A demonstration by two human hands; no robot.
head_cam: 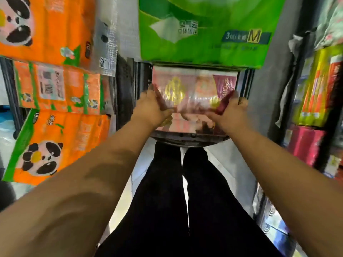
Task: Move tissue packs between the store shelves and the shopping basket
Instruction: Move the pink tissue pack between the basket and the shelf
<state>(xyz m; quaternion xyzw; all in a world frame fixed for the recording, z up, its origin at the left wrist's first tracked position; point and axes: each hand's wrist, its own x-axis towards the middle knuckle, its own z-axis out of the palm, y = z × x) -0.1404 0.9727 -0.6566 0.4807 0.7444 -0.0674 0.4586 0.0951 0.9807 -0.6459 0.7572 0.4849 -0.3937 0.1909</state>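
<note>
A pink tissue pack (193,93) with gold print lies in a dark shopping basket (189,139) on the floor ahead of my legs. My left hand (154,106) grips the pack's left side, thumb on top. My right hand (229,108) grips its right side the same way. A large green tissue pack (204,28) sits just beyond the basket, overlapping its far edge. The picture is blurred by motion.
Orange panda-print tissue packs (48,86) are stacked on the left, one (50,145) low and near my left arm. Shelves with yellow packs (315,86) and red packs (306,143) line the right. A narrow aisle floor runs under my black-trousered legs (181,201).
</note>
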